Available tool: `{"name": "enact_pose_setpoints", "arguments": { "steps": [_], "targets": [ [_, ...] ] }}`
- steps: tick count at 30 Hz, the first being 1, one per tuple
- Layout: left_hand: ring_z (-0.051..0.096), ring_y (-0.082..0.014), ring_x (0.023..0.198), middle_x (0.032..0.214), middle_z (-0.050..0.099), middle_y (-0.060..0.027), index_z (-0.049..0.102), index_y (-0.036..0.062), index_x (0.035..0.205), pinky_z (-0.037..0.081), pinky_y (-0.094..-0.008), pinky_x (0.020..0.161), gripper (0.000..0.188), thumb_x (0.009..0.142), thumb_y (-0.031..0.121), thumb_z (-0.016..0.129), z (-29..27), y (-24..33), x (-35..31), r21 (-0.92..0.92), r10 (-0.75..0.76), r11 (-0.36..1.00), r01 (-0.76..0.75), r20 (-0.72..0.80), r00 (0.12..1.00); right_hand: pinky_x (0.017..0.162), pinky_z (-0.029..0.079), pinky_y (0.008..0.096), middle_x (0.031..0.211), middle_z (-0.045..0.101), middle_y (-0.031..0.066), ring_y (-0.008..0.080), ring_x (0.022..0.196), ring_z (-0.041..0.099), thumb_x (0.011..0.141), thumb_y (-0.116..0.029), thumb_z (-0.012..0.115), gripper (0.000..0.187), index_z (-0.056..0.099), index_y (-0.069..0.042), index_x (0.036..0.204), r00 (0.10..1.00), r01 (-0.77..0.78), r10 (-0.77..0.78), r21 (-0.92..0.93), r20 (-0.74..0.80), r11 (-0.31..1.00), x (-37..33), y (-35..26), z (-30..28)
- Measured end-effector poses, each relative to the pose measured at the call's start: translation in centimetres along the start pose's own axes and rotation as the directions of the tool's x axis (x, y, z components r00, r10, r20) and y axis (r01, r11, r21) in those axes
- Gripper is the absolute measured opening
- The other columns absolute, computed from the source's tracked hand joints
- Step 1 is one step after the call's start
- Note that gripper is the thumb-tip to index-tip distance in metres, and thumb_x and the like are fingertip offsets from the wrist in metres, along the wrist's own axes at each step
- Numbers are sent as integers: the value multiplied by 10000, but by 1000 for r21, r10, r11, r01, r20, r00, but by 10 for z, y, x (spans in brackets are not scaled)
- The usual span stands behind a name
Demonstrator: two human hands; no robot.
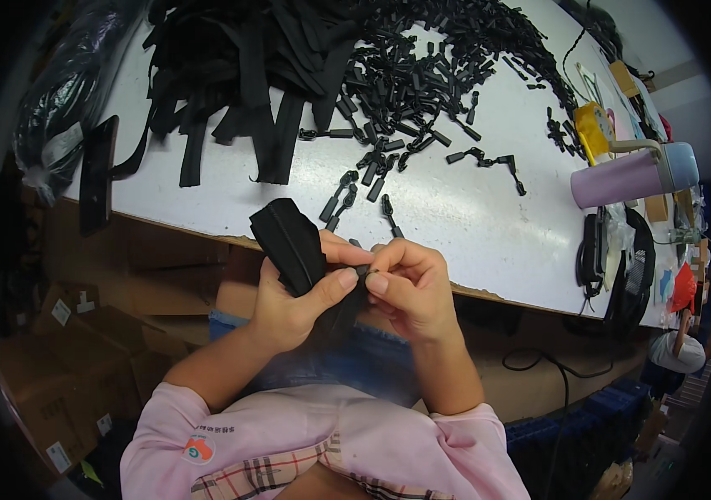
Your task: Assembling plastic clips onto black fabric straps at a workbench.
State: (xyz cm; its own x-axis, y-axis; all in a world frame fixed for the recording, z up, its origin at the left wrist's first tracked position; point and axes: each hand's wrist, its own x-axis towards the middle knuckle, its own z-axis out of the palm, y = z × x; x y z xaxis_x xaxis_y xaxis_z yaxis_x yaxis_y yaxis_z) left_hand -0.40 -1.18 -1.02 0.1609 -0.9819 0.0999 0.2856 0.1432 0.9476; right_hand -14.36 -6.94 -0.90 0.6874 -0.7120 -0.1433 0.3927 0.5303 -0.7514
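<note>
My left hand point(293, 300) grips a folded black zipper tape point(289, 237) just in front of the white table's edge point(472, 287). My right hand point(409, 287) pinches a small black zipper slider point(366, 271) against the end of that tape, thumbs almost touching. Several loose black sliders point(343, 196) lie on the table just beyond my hands. Farther back sits a large heap of sliders point(430, 67) and a pile of black zipper tapes point(239, 75).
A lilac bottle with a blue cap point(630, 175) lies at the right, by a yellow object point(593, 129) and black cables point(597, 250). A dark phone point(97, 171) rests at the left edge. Cardboard boxes point(72, 367) stand below left. Another person point(680, 346) is at far right.
</note>
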Motion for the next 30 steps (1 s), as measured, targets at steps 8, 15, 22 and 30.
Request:
{"name": "enact_pose_setpoints", "arguments": {
  "steps": [8,15,22,30],
  "targets": [
    [439,-70,570,820,504,-86,553,-22,874,345,-166,478,157,742,64,542,3,8,0,28,-121,992,121,9,993,366,274,153,606,480,18,26,440,376,748,-4,556,53,504,2,740,998,-47,48,23,-50,999,1,-5,2],
    [387,-30,492,786,486,-45,545,-15,896,289,-144,409,151,763,52,522,10,6,-1,112,-42,992,51,-86,995,435,295,155,680,473,15,26,500,380,725,8,572,68,513,18,758,819,452,-568,-693,75,561,2,13,6],
    [385,-24,485,808,474,-52,531,-15,902,306,-141,416,145,773,49,518,12,8,-3,146,60,988,-46,-89,994,435,293,160,674,475,23,23,496,368,739,-10,562,46,522,14,744,911,355,-410,-563,30,747,0,11,6],
    [446,-68,610,818,491,-59,547,-9,906,366,-179,520,148,760,5,534,1,7,-5,163,111,980,-112,14,994,507,334,171,716,495,37,50,596,424,788,-46,521,74,525,26,807,960,278,-268,-429,85,859,-1,9,3]
  ]
}}
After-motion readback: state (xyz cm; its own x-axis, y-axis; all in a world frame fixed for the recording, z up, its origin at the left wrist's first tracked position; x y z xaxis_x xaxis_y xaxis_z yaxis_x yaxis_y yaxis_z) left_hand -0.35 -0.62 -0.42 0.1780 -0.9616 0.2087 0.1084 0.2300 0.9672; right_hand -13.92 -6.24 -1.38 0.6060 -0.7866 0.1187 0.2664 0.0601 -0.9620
